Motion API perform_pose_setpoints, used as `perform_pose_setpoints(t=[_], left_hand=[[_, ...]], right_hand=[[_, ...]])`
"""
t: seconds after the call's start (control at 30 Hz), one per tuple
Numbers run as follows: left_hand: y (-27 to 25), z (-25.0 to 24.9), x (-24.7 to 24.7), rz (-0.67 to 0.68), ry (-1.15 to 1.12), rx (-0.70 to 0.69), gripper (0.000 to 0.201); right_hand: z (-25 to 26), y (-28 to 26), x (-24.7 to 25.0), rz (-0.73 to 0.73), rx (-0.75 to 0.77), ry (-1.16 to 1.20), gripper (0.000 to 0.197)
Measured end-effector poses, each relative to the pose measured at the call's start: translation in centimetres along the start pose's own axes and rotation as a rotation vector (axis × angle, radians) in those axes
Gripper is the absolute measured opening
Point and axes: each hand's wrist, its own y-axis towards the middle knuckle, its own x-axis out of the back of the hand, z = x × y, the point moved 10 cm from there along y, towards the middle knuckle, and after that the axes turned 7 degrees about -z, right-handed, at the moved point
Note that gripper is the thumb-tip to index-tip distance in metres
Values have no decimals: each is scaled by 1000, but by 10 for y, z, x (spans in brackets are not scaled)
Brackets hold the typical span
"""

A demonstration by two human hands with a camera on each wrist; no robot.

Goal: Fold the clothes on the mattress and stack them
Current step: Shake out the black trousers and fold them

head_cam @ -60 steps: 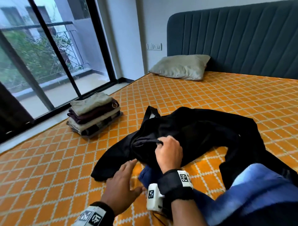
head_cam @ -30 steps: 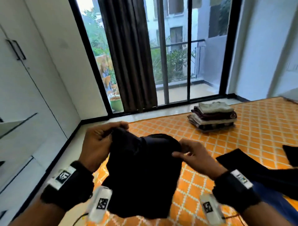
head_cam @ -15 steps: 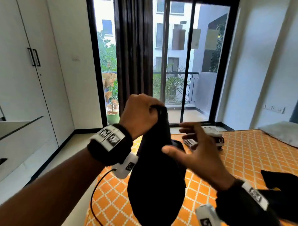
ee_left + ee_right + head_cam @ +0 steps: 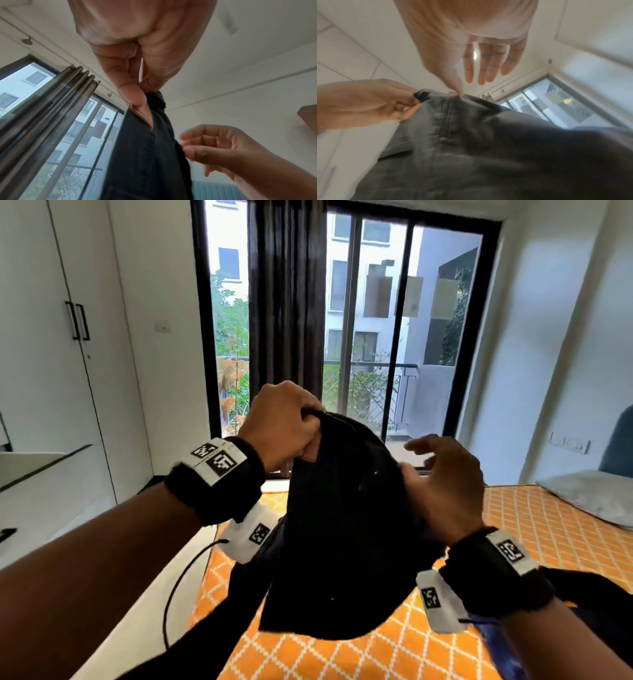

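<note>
Right hand (image 4: 442, 491) now against garment (image 4: 342, 542)

**Black garment held up over the mattress**

A black denim-like garment (image 4: 342, 542) hangs from my left hand (image 4: 281, 422), pinched at its top edge between thumb and fingers. Its right side lies against my right hand (image 4: 442, 487), thumb at the seam. Below my wrists lies the orange diamond-patterned mattress (image 4: 548, 529).

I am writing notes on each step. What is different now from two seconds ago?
The black garment was lifted off the mattress into the air. The left hand now pinches its top edge; the right hand let go and hovers open beside it. The mattress and pillow stayed.
</note>
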Motion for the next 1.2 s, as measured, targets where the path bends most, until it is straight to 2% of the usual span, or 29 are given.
perform_pose_setpoints(t=[0.07, 0.17, 0.27, 0.37, 0.47, 0.53, 0.63, 0.7, 0.8, 0.9, 0.97, 1.03, 1.13, 1.2], left_hand=[[1, 0, 0, -4, -33, 24, 32], [8, -11, 4, -21, -71, 7, 30], [17, -11, 11, -53, -163, 54, 21], [22, -2, 18, -106, -287, 158, 20], [20, 2, 19, -153, -462, 290, 19], [20, 5, 20, -202, -520, 345, 22], [23, 9, 18, -239, -535, 395, 37], [26, 11, 14, -234, -487, 397, 44], [25, 17, 4, -191, -443, 420, 45], [21, 29, -1, -159, -524, 506, 30], [19, 32, 1, -156, -530, 524, 19], [18, 33, 7, -157, -512, 502, 18], [12, 39, 22, -160, -410, 444, 15], [6, 44, 30, -95, -256, 354, 19]], right_hand=[[37, -10, -6, 26, 102, 167, 40], [67, -28, -20, 123, 124, 293, 65], [62, -34, -28, 118, 63, 264, 77], [51, -36, -42, 205, -11, 252, 84], [61, -44, -46, 342, -61, 482, 88], [73, -57, -41, 419, -65, 590, 105], [83, -80, -33, 356, -6, 443, 124], [79, -92, -35, 287, -64, 347, 121], [71, -106, -49, 352, -136, 254, 108], [58, -117, -64, 463, -109, 99, 77], [46, -119, -69, 480, -139, 77, 51], [32, -111, -69, 453, -152, 40, 32], [-7, -87, -61, 379, -231, 15, 19], [-30, -63, -45, 277, -277, 31, 14]])
